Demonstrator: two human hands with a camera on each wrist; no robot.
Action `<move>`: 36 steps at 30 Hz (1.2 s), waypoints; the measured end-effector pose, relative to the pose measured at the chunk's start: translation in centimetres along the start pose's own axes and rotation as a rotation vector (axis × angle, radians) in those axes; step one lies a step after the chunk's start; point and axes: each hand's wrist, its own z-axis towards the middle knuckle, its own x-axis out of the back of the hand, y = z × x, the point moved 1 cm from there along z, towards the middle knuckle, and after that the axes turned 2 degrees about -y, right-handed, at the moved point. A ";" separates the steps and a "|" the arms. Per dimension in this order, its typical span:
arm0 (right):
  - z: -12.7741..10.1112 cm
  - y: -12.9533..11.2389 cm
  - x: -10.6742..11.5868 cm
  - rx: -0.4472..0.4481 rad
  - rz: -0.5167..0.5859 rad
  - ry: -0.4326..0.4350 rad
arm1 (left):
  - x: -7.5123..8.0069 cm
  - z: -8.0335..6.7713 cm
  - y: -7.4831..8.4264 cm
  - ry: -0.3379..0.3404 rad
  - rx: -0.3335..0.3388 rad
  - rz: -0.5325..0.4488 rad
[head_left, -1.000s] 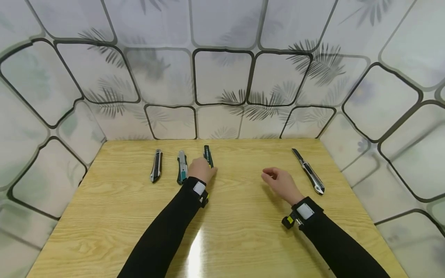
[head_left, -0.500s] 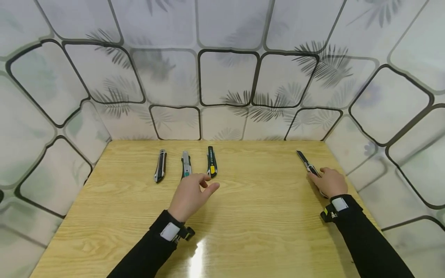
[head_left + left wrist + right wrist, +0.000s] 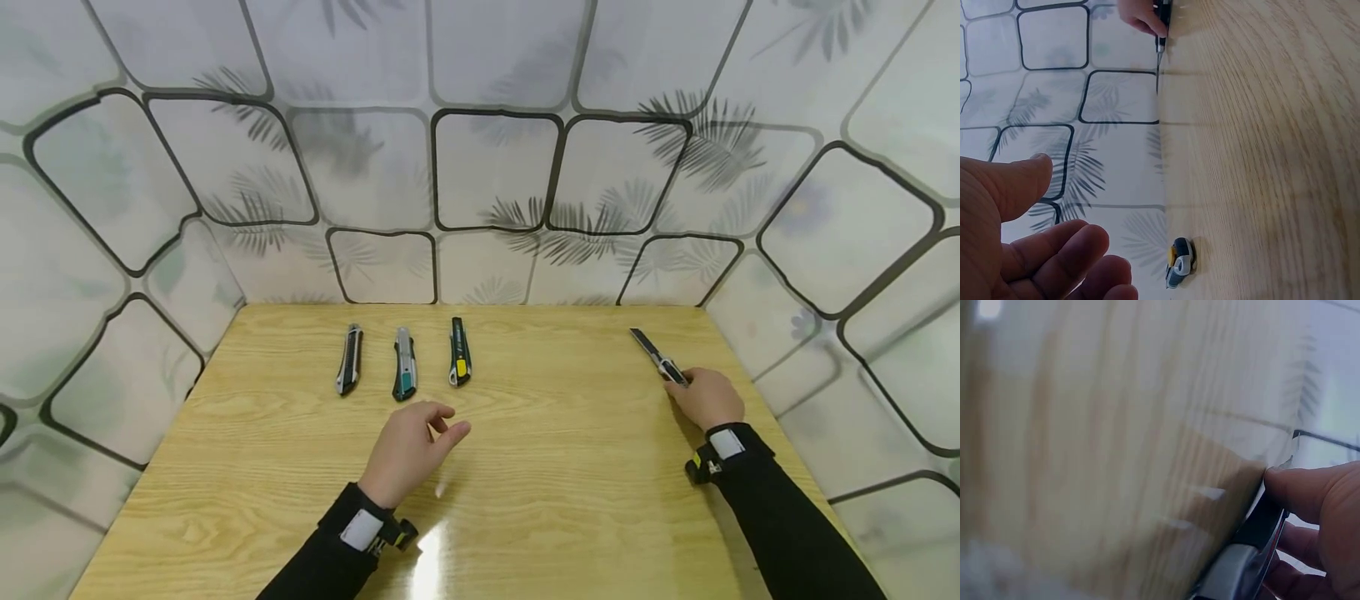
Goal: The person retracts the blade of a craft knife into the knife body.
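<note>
At the right of the table, my right hand (image 3: 708, 400) grips a box cutter (image 3: 663, 364) by its handle, with the dark blade pointing to the back left. In the right wrist view the thumb and fingers pinch the cutter (image 3: 1232, 572) close above the wood. My left hand (image 3: 408, 450) hovers with loosely bent fingers and holds nothing. Beyond it lies a grey box cutter with a teal slider (image 3: 405, 367). A black box cutter with a yellow slider (image 3: 460, 354) is to its right, and a black and silver box cutter (image 3: 349, 358) to its left.
The light wooden table (image 3: 547, 467) reaches back to a patterned fabric wall (image 3: 487, 175), which also encloses both sides. My right hand is near the table's right edge. Light glares off the front of the table.
My left hand has drawn back from the yellow-slider cutter toward me, its fingers empty. My right hand has moved right, taken hold of the box cutter there and shifted it slightly left.
</note>
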 end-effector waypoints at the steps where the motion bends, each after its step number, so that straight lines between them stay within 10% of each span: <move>1: -0.1 -0.3 0.0 -0.001 0.013 0.004 | 0.0 0.0 0.0 0.001 0.000 -0.001; 13: -0.9 -9.9 -0.5 0.117 0.322 -0.043 | -1.7 1.1 0.3 -0.013 -0.049 -0.116; 24: -6.3 -22.0 -2.8 0.326 0.775 -0.203 | -5.9 1.8 1.2 -0.103 0.024 -0.393; 36: -7.2 -24.7 -2.8 0.328 0.896 -0.224 | -6.8 2.0 0.4 -0.040 0.064 -0.602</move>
